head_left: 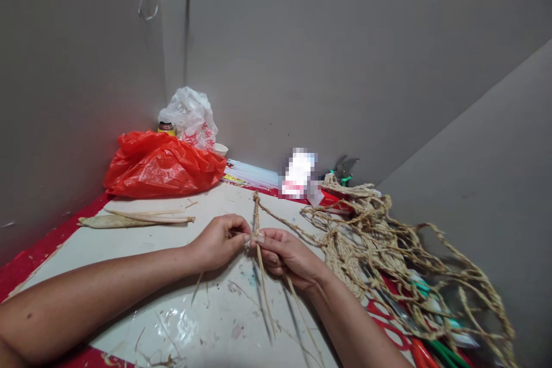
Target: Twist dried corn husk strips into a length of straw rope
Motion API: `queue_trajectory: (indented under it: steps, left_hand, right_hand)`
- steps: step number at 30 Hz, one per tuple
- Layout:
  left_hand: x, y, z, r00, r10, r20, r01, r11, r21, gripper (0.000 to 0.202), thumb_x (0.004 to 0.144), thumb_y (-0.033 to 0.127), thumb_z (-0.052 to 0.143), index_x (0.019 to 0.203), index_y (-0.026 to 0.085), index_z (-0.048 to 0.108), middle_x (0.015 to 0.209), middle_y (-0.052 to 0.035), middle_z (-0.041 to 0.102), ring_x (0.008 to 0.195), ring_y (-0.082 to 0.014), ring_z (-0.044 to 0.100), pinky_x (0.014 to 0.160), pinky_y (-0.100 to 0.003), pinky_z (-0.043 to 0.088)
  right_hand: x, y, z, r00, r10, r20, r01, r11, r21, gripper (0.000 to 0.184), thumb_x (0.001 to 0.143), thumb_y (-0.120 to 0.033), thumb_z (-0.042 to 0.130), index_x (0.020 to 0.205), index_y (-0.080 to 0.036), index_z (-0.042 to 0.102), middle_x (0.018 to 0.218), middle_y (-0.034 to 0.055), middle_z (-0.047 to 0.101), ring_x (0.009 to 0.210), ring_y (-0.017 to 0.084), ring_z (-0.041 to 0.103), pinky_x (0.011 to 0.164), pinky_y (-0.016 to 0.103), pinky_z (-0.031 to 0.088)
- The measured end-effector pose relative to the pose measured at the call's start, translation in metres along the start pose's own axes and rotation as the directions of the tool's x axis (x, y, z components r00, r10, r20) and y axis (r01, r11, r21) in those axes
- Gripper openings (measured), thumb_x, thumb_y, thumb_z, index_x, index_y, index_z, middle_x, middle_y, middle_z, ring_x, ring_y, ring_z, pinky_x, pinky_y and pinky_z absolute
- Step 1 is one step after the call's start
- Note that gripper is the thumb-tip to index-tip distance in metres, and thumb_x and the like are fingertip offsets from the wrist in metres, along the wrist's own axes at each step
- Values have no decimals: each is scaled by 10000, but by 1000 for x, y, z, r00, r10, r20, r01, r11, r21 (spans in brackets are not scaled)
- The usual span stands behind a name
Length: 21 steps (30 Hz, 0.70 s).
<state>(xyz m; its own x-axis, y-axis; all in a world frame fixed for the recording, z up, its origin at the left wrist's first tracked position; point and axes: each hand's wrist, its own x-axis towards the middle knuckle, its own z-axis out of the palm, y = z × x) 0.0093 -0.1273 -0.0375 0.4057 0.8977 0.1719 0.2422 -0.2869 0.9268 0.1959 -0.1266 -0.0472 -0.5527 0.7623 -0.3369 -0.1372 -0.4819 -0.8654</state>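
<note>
Pinched between thumb and fingers of left hand [219, 241] and right hand [287, 256], both closed: one fibre braid [256, 215], tan, at centre of scene, over pale board [224, 310]; exact division of strands between fingertips too small to tell. Loose strands [266, 293], trailing from the grip toward near edge. Thin plaited cord [287, 223], running from far end of braid rightward to large tangled heap of plaited cord [366, 236]. Left of hands: dried leaf strips [138, 219], lying flat on board. Near left: fibre scraps [159, 351], scattered. Far left: red plastic bag [166, 167], crumpled; behind it, white plastic bag [187, 112] and dark-topped jar [166, 128]; just beside, white cup [220, 149]. Far centre: bright object [298, 172], blurred out. Far right: green-handled cutters [345, 179], against grey wall [302, 40]. Beneath board: red cover [12, 273], visible along left edge.
</note>
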Motion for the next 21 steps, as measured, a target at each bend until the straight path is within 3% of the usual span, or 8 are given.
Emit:
queue_trajectory:
  steps: [3, 5, 9, 12, 17, 21]
  left_hand:
    - [2, 0, -4, 993, 78, -84, -74, 996, 45, 87, 778, 201, 544, 714, 155, 581, 907, -50, 572, 869, -152, 529, 777, -260, 400]
    - [4, -1, -5, 995, 59, -80, -61, 998, -21, 89, 790, 211, 547, 723, 155, 560, 977, -69, 572, 923, -159, 527, 820, -274, 394]
    - [5, -6, -1, 995, -40, 88, 60, 970, -236, 117, 811, 266, 548, 783, 156, 517, 813, -46, 594, 760, -125, 543, 723, -255, 414]
    - [4, -8, 4, 976, -100, 194, 155, 944, -292, 130, 829, 291, 513, 802, 167, 482, 693, 3, 562, 595, -90, 510, 594, -223, 397]
    - [7, -6, 5, 989, -54, 139, 88, 963, -255, 105, 801, 237, 533, 749, 154, 496, 672, -3, 571, 628, -89, 516, 623, -213, 395]
    - [8, -7, 5, 988, -64, 137, 104, 947, -303, 84, 788, 218, 536, 758, 154, 491, 644, 3, 568, 601, -89, 519, 606, -215, 395]
  right_hand:
    - [0, -1, -2, 1000, 1, 1, -2, 1000, 4, 281, 712, -358, 728, 770, -117, 595, 414, -102, 373, 345, 0, 166, 350, 158, 72]
    - [0, 0, -3, 1000, 4, 3, -4, 1000, 5, 278, 712, -356, 728, 771, -117, 598, 414, -103, 370, 345, 0, 165, 349, 157, 75]
    - [0, 0, -3, 1000, -4, 15, 3, 1000, 10, 270, 712, -345, 729, 775, -115, 604, 415, -102, 371, 343, 2, 170, 343, 158, 78]
    - [0, 0, -1, 1000, -8, 25, 8, 1000, 16, 262, 716, -343, 726, 755, -118, 598, 415, -101, 374, 337, 1, 170, 339, 162, 79]
    - [-2, -3, 3, 1000, 0, 28, 0, 1000, -10, 274, 717, -353, 725, 770, -107, 617, 410, -105, 354, 339, 0, 163, 344, 162, 69]
    - [-2, -4, 3, 1000, 5, 28, -5, 1000, -15, 270, 719, -350, 725, 782, -107, 626, 414, -104, 357, 340, 0, 163, 347, 162, 73]
